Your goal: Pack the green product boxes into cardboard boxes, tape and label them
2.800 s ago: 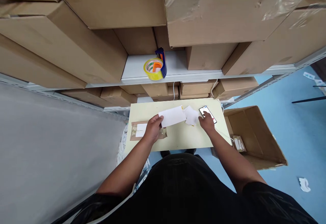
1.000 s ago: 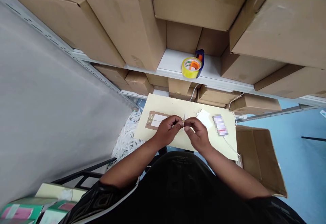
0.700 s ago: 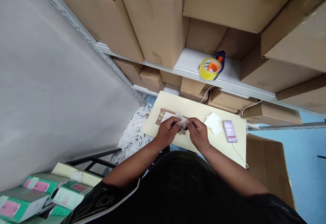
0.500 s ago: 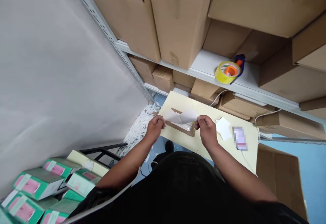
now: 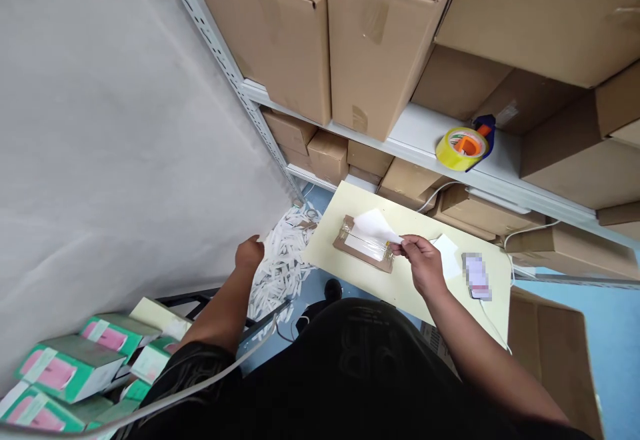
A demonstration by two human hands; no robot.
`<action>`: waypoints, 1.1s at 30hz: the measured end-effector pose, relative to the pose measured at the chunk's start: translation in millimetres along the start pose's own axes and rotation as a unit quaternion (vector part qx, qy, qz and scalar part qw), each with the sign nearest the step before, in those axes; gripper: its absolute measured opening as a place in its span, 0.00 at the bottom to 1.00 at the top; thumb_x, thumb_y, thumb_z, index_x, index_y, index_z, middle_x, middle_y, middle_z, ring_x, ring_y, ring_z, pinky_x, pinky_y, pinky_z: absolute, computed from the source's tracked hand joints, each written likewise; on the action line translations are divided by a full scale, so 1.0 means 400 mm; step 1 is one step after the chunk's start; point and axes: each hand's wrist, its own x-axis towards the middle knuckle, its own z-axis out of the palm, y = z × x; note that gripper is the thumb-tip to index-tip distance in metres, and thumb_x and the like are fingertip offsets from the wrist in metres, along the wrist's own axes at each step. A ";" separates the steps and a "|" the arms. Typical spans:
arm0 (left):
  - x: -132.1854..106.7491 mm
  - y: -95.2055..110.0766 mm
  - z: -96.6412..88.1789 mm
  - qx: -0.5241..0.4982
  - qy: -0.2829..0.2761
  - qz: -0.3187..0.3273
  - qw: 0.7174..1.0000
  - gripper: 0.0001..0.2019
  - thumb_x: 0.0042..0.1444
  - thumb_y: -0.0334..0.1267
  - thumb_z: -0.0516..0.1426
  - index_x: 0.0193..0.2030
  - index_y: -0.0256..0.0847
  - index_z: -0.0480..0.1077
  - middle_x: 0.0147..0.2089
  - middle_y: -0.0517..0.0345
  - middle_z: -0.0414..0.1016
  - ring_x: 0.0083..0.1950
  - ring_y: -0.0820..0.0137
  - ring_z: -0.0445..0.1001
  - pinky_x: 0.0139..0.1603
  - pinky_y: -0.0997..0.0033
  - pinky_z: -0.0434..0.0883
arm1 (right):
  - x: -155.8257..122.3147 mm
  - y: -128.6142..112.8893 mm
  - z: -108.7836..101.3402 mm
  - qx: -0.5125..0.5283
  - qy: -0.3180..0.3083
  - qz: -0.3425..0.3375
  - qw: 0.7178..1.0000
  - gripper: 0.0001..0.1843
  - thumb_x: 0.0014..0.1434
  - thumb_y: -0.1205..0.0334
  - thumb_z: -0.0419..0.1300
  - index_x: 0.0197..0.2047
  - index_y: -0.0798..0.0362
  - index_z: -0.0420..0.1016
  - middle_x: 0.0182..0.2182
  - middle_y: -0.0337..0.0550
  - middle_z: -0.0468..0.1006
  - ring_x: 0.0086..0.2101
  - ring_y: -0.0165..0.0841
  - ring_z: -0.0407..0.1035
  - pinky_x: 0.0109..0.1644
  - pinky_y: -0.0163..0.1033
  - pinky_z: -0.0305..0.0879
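Note:
My right hand [image 5: 423, 261] pinches a white paper sheet [image 5: 374, 226] by its edge. The sheet curls up just above a flat brown envelope [image 5: 362, 255] that lies on the small cream table [image 5: 350, 203]. My left hand [image 5: 249, 252] is off the table to the left, above a heap of white paper strips [image 5: 281, 265] on the floor. Its fingers are curled closed, and what they hold, if anything, is hidden. More white sheets [image 5: 447, 255] and a phone [image 5: 477, 276] with a cable lie to the right of my right hand.
A yellow tape dispenser [image 5: 464, 147] sits on the white shelf [image 5: 415, 130] among several cardboard boxes. An open cardboard box [image 5: 555, 353] stands on the blue floor at right. Green and pink boxes [image 5: 65, 368] are stacked at lower left. A grey wall fills the left.
My right hand left the phone and joined my left at the sheet, where the two pulled apart. My left hand then swung left off the table over the strip heap. The view turned left.

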 end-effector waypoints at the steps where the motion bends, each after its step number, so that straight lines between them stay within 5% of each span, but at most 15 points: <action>1: 0.011 0.002 -0.004 0.036 0.009 0.010 0.999 0.17 0.46 0.35 0.61 0.44 0.34 0.76 0.40 0.41 0.82 0.51 0.50 0.79 0.50 0.60 0.72 | -0.005 0.006 -0.004 -0.004 0.000 0.003 1.000 0.14 0.56 0.49 0.70 0.40 0.50 0.82 0.32 0.43 0.84 0.34 0.41 0.79 0.48 0.51 0.74; 4: -0.004 0.064 0.008 0.037 -0.007 0.065 0.997 0.17 0.49 0.36 0.61 0.46 0.33 0.77 0.43 0.39 0.82 0.52 0.49 0.78 0.53 0.58 0.71 | -0.018 0.022 -0.013 -0.017 -0.004 -0.002 1.000 0.10 0.54 0.54 0.69 0.38 0.48 0.83 0.31 0.40 0.83 0.33 0.39 0.77 0.47 0.50 0.73; 7: -0.091 0.197 0.049 -0.101 -0.134 0.099 0.981 0.14 0.55 0.45 0.61 0.41 0.37 0.78 0.39 0.46 0.82 0.41 0.57 0.80 0.43 0.64 0.73 | -0.018 0.035 -0.024 -0.042 -0.030 -0.032 0.998 0.08 0.50 0.61 0.66 0.36 0.47 0.84 0.34 0.39 0.83 0.36 0.38 0.75 0.47 0.47 0.70; 11: -0.256 0.387 0.096 -0.266 -0.354 0.140 0.886 0.24 0.53 0.60 0.63 0.39 0.38 0.79 0.37 0.47 0.82 0.34 0.63 0.79 0.33 0.69 0.72 | 0.000 0.044 -0.039 -0.048 -0.100 -0.074 0.991 0.12 0.49 0.63 0.60 0.33 0.47 0.85 0.38 0.40 0.83 0.42 0.41 0.74 0.49 0.45 0.68; 13: -0.320 0.453 0.107 -0.261 -0.402 0.181 0.859 0.22 0.53 0.59 0.64 0.35 0.39 0.78 0.32 0.52 0.79 0.31 0.65 0.77 0.31 0.70 0.71 | 0.014 0.048 -0.041 -0.052 -0.115 -0.078 0.989 0.11 0.52 0.61 0.58 0.32 0.47 0.84 0.38 0.41 0.82 0.43 0.41 0.74 0.49 0.45 0.68; 16: -0.368 0.502 0.122 -0.227 -0.372 0.213 0.874 0.17 0.53 0.54 0.65 0.31 0.41 0.76 0.26 0.59 0.75 0.27 0.68 0.74 0.31 0.69 0.69 | 0.040 0.066 -0.036 -0.105 -0.085 -0.063 0.989 0.10 0.55 0.57 0.60 0.33 0.48 0.83 0.36 0.40 0.82 0.39 0.39 0.73 0.47 0.44 0.68; 20: -0.360 0.517 0.167 -0.108 -0.257 0.278 0.919 0.14 0.59 0.49 0.61 0.28 0.43 0.76 0.26 0.58 0.77 0.31 0.63 0.76 0.36 0.67 0.67 | 0.088 0.121 -0.025 -0.243 -0.049 -0.095 0.964 0.11 0.57 0.58 0.60 0.40 0.48 0.83 0.40 0.40 0.82 0.39 0.37 0.73 0.48 0.45 0.70; 27: -0.326 0.530 0.282 0.205 -0.154 0.361 0.897 0.14 0.68 0.43 0.53 0.38 0.40 0.77 0.43 0.46 0.80 0.47 0.56 0.77 0.47 0.62 0.69 | 0.147 0.210 0.022 -0.509 -0.066 -0.145 0.846 0.19 0.63 0.72 0.52 0.51 0.52 0.80 0.47 0.49 0.76 0.47 0.39 0.71 0.55 0.42 0.68; 30: -0.320 0.522 0.309 0.209 -0.086 0.382 0.896 0.12 0.65 0.44 0.57 0.47 0.39 0.75 0.51 0.41 0.77 0.56 0.51 0.73 0.55 0.57 0.68 | 0.141 0.214 0.040 -0.586 -0.045 -0.169 0.791 0.20 0.63 0.72 0.54 0.55 0.54 0.78 0.47 0.53 0.74 0.49 0.43 0.68 0.55 0.45 0.66; 33: -0.300 0.502 0.318 0.146 -0.021 0.337 0.930 0.24 0.58 0.49 0.64 0.56 0.38 0.71 0.59 0.38 0.72 0.63 0.46 0.67 0.63 0.52 0.65 | 0.131 0.216 0.027 -0.585 0.024 -0.155 0.796 0.22 0.63 0.63 0.59 0.61 0.55 0.73 0.51 0.56 0.72 0.52 0.48 0.65 0.58 0.51 0.64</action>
